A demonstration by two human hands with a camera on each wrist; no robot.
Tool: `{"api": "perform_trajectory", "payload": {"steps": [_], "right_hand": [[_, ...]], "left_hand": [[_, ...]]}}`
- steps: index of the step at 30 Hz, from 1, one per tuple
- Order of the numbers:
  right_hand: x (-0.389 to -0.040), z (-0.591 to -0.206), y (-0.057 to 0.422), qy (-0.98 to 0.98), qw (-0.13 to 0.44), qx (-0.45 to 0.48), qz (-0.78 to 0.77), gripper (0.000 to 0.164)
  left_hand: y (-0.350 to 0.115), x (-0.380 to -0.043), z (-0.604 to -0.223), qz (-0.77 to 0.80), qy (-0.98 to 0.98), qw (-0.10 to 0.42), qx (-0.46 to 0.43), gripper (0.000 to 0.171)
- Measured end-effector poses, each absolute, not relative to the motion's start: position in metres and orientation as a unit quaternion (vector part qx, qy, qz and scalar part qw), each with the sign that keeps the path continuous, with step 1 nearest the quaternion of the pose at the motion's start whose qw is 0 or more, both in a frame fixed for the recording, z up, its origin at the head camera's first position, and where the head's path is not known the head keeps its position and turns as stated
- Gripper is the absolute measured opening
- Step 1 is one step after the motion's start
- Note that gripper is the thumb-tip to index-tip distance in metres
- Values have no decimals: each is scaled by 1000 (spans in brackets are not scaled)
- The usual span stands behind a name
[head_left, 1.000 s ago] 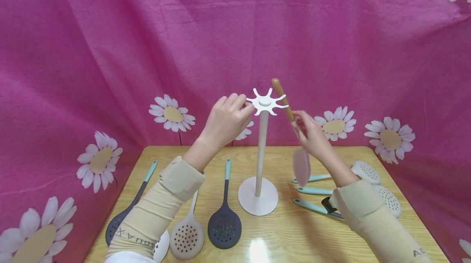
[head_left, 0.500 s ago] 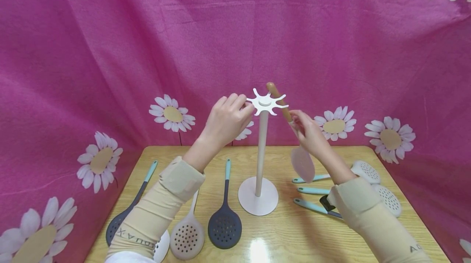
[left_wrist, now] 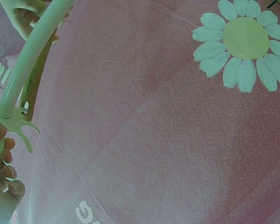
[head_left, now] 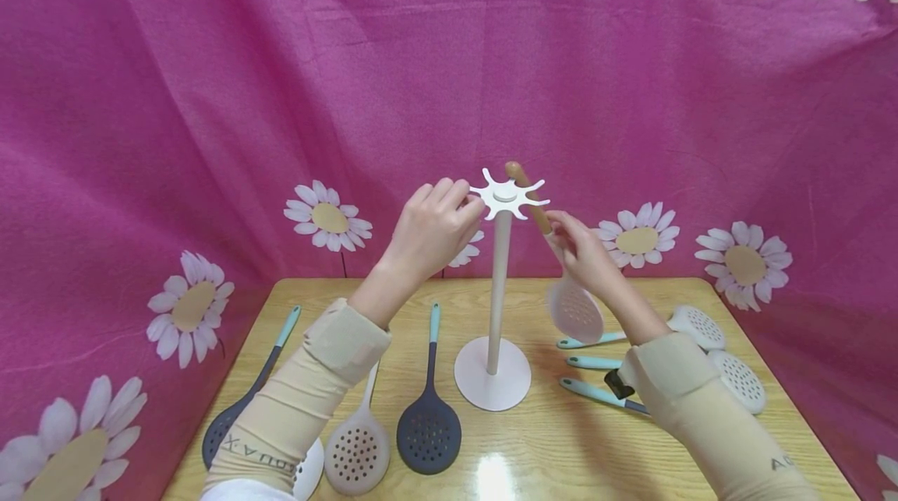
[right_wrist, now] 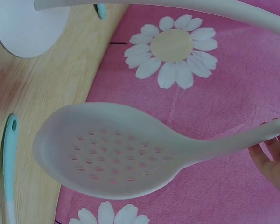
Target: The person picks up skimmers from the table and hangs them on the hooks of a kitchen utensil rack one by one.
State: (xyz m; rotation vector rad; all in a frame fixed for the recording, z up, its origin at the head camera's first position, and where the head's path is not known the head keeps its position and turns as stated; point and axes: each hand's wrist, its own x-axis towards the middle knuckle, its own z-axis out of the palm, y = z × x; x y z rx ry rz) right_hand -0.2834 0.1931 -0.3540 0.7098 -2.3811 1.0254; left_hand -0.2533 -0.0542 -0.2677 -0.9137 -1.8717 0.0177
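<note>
A white utensil stand (head_left: 499, 283) with a pole, a round base and a star of hooked prongs stands at the middle of the table. My left hand (head_left: 436, 224) pinches a prong on the left of its top; the left wrist view shows the fingers curled around it. My right hand (head_left: 588, 255) holds a pale skimmer (right_wrist: 107, 154) by its neck, with the perforated bowl hanging down. Its brown handle (head_left: 540, 214) leans up to the left, behind the prongs on the right side. The handle's end lies among the back prongs; whether it is hooked I cannot tell.
Left of the base lie a dark skimmer (head_left: 429, 431), a beige skimmer (head_left: 356, 454) and others partly under my left forearm. On the right, several turquoise-handled utensils (head_left: 596, 362) lie partly beneath my right forearm. A pink flowered cloth (head_left: 596, 80) hangs behind the table (head_left: 547, 431).
My right hand has moved slightly left, bringing the handle's end in among the back prongs. The skimmer's bowl has turned so that its holes face the head view. My left hand has stayed put.
</note>
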Motion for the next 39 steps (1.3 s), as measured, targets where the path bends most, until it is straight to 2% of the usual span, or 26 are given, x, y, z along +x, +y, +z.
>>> {"api": "perform_trajectory", "payload": {"steps": [17, 39], "right_hand": [[-288, -370, 180, -841, 245, 273, 397, 37], [-290, -388, 153, -813, 253, 256, 458, 29]], "left_hand": [[-54, -253, -267, 5, -778, 499, -381, 8], [-54, -253, -268, 8, -776, 507, -375, 7]]}}
